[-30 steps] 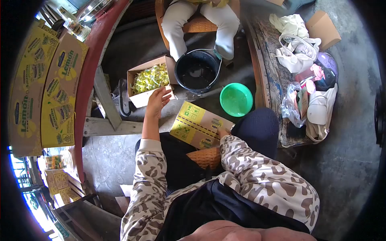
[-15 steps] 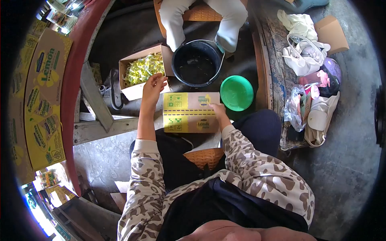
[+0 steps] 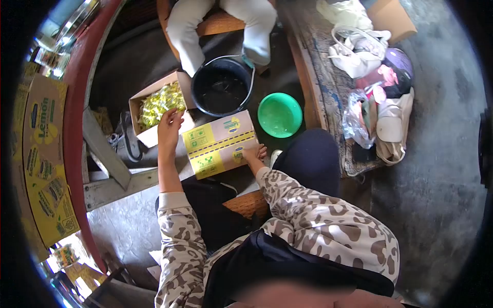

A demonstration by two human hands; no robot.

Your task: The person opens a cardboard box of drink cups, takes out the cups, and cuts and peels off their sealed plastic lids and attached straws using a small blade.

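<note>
A closed yellow-and-brown carton [image 3: 221,143] with "Lemon" printing and a dashed stripe sits tilted before my knees. My right hand [image 3: 253,154] grips its right edge, thumb on the printed face and fingers beyond the edge. My left hand [image 3: 171,123] is raised by the carton's upper left corner, fingers bent but apart, with nothing visible in them. Just past it stands an open cardboard box [image 3: 154,136] filled with small yellow-green wrapped packets [image 3: 158,107]. A black bucket [image 3: 222,87] and a green basin [image 3: 280,115] stand beyond the carton.
Another person's legs [image 3: 221,25] are behind the bucket. To the left are a red-edged table [image 3: 84,77], its wooden leg frame [image 3: 108,154] and stacked lemon cartons [image 3: 43,159]. Bags [image 3: 359,51] and a cap [image 3: 390,126] lie on a low platform at right.
The view has shifted, moving the surroundings left. The carton has turned, its right side swinging up in view. My right hand has moved to its right edge; my left stays raised near the packet box.
</note>
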